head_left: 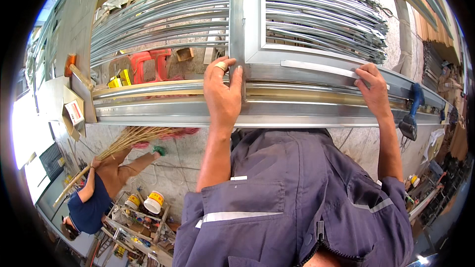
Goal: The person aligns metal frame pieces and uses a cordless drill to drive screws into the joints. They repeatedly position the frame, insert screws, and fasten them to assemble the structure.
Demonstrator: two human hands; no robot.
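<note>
My right hand (372,89) pinches the right end of a thin white strip (319,67), which lies along the lower rail of a grey metal frame (292,55). My left hand (222,91) has its fingers curled at the edge of the frame's upright metal bar (237,15), the thumb pressed on the bar's face. A ring shows on one of its fingers. Below both hands runs a long metal rail (297,118) along the near edge of the bench.
Thin metal rods (168,17) lie beyond the rail. A blue and black tool (414,111) is at right, an orange-ended tool (71,64) and an open carton (74,113) at left. Behind at left, a person (91,198) holds a straw broom (128,138) near a cluttered cart (143,227).
</note>
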